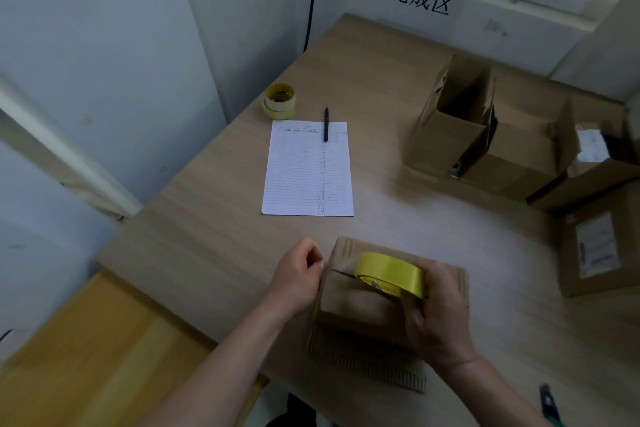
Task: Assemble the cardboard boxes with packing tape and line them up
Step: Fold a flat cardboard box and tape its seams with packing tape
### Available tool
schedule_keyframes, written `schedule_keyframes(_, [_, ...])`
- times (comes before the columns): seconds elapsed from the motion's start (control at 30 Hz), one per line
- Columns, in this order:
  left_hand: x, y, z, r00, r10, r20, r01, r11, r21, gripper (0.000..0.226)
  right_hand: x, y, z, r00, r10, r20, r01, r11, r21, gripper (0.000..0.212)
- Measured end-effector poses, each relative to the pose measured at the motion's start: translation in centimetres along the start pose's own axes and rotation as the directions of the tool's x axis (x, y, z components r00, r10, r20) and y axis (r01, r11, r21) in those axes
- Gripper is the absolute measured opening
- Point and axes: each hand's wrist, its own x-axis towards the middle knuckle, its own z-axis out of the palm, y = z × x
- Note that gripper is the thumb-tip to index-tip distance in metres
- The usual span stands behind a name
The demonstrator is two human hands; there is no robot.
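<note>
Presently, right hand [438, 319] grips the yellow tape roll [391, 274] atop a cardboard box [360, 308] at the bench's [207, 218] near edge; left hand [298, 279] pinches the tape end at the box's left edge.

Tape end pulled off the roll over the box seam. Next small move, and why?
Probably press the tape end in the left hand down onto the box edge: the right hand holds the yellow roll over the seam, which looks untaped.
</note>
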Motion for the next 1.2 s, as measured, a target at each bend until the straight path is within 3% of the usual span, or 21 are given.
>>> schedule_keyframes(0.13, [-0.5, -1.3, 2.0, 0.997, -0.020, -0.072, 0.018, 0.999, -0.029, 0.010, -0.1, 0.1, 0.1, 1.000, 0.028, 0.003, -0.028, 0.999, -0.046, 0.026])
schedule_keyframes(0.23, [-0.3, -2.8, 1.4, 0.990, -0.126, -0.055, 0.131, 0.987, 0.090, 0.031, -0.3, -0.1, 0.0, 0.999, 0.036, 0.009, -0.036, 0.997, -0.063, 0.026])
schedule_keyframes(0.33, [-0.4, -1.0, 1.4, 0.987, -0.037, -0.159, 0.020, 0.994, -0.108, 0.034, -0.2, 0.1, 0.0, 0.999, 0.046, 0.017, -0.045, 0.996, -0.080, 0.026])
schedule_keyframes(0.43, [-1.0, 1.0, 3.3, 0.994, 0.105, 0.042, -0.093, 0.970, -0.226, 0.031, -0.4, 0.2, 0.0, 0.997, 0.061, 0.048, -0.057, 0.996, -0.066, 0.024])
schedule_keyframes(0.53, [-0.6, 1.1, 4.1, 0.993, 0.101, 0.063, -0.079, 0.956, -0.284, 0.030, 0.2, 0.5, -0.5, 0.974, 0.177, 0.140, -0.184, 0.982, 0.039, 0.017])
schedule_keyframes(0.6, [-0.7, 1.3, 3.9, 0.996, 0.070, 0.052, -0.049, 0.942, -0.332, 0.030, 1.2, 0.5, -1.7, 0.934, 0.273, 0.229, -0.322, 0.923, 0.210, 0.016])
schedule_keyframes(0.7, [-0.9, 1.6, 3.9, 0.996, 0.060, 0.068, -0.032, 0.934, -0.356, 0.034, 3.0, 0.5, -5.5, 0.907, 0.291, 0.303, -0.406, 0.795, 0.451, 0.022])
schedule_keyframes(0.77, [-0.9, 1.6, 4.1, 0.996, 0.065, 0.069, -0.038, 0.941, -0.338, 0.036, 3.7, 0.9, -8.8, 0.879, 0.259, 0.401, -0.448, 0.737, 0.506, 0.030])
schedule_keyframes(0.83, [-0.9, 1.6, 3.9, 0.996, 0.068, 0.060, -0.046, 0.951, -0.305, 0.035, 4.1, 1.3, -11.4, 0.873, 0.234, 0.429, -0.395, 0.854, 0.338, 0.027])
schedule_keyframes(0.9, [-0.8, 1.5, 3.8, 0.995, 0.074, 0.061, -0.055, 0.962, -0.267, 0.035, 3.9, 2.0, -13.0, 0.909, 0.227, 0.351, -0.206, 0.974, -0.098, 0.014])
schedule_keyframes(0.97, [-0.8, 1.4, 4.0, 0.996, 0.074, 0.049, -0.060, 0.970, -0.235, 0.035, 3.4, 2.1, -13.5, 0.912, 0.244, 0.330, -0.094, 0.907, -0.410, 0.009])
schedule_keyframes(1.2, [-1.1, 1.8, 3.9, 0.998, 0.066, 0.023, -0.060, 0.980, -0.187, 0.035, 0.9, 5.0, -11.5, 0.869, 0.375, 0.324, -0.201, 0.865, -0.460, 0.030])
